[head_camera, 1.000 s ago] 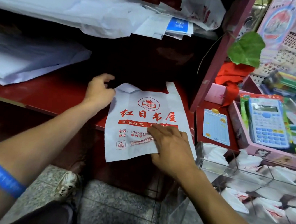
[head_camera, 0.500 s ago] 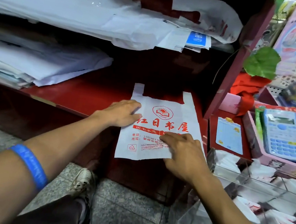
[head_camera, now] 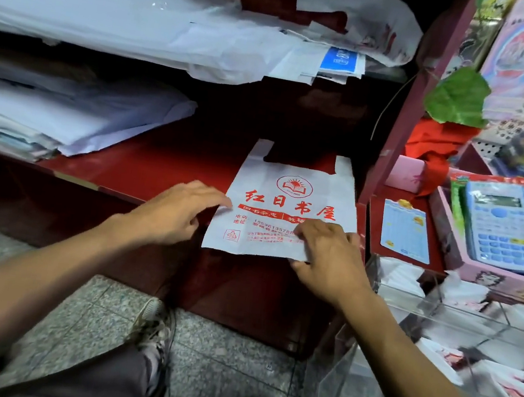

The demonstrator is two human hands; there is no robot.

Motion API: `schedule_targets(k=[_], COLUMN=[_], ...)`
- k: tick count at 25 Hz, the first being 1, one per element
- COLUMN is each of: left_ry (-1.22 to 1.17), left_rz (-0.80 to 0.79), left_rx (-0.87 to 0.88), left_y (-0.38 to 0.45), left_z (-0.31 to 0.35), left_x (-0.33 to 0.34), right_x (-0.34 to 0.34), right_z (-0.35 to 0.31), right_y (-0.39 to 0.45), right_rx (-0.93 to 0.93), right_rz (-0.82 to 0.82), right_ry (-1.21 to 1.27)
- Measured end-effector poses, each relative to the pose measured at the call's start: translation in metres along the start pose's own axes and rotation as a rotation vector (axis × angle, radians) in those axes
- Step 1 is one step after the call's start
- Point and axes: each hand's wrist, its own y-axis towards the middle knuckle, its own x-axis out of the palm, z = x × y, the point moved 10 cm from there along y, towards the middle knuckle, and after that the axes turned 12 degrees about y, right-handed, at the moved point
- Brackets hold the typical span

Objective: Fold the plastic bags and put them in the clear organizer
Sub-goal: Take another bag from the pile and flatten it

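Observation:
A white plastic bag [head_camera: 287, 201] with red print lies flat on the red shelf [head_camera: 158, 168], its bottom edge hanging a little over the front. My left hand [head_camera: 175, 210] touches the bag's left edge with its fingertips. My right hand [head_camera: 329, 257] lies on the bag's lower right corner, fingers spread over the print and thumb at the bottom edge. The clear organizer [head_camera: 439, 308] stands at the lower right, with several folded white bags in its compartments.
Stacks of white bags and paper [head_camera: 65, 112] fill the shelf's left side and the shelf above [head_camera: 143, 23]. A pink tray with a blue calculator [head_camera: 500, 226] and a small blue card [head_camera: 406, 230] sit to the right. My shoe [head_camera: 154, 320] rests on the tiled floor.
The bag has been spread flat and its handles straightened. My left hand came down from the bag's upper left to its left edge. My right hand slid toward the lower right corner.

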Motion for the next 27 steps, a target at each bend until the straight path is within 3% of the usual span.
schedule_targets(k=[3,5,8,14,20,27], left_ry=[-0.179,-0.214,-0.453,-0.806,-0.673,-0.413], left_rz=[-0.189,-0.091,0.168,0.265,0.302,0.274], left_rx=[-0.073,-0.116,-0.233,-0.44,-0.715,-0.78], left_y=[-0.015,-0.018,-0.027,-0.032,-0.035,-0.033], left_z=[-0.002,-0.006,-0.019,-0.026,-0.037,-0.029], left_x=[0.019,0.014,0.002,0.004,0.014,0.0], right_x=[-0.004,-0.002,-0.01,-0.038,-0.037,-0.037], right_z=[0.004,0.003,0.014,0.064,0.079,0.082], right_y=[-0.001,-0.002,-0.004,-0.008,-0.005,-0.005], right_rx=[0.001,-0.027,-0.025,0.19,0.367,0.438], right_rz=[-0.04,-0.116,-0.112,0.099,0.283,0.323], right_ry=[0.112,0.156,0.248,0.525,0.604,0.444])
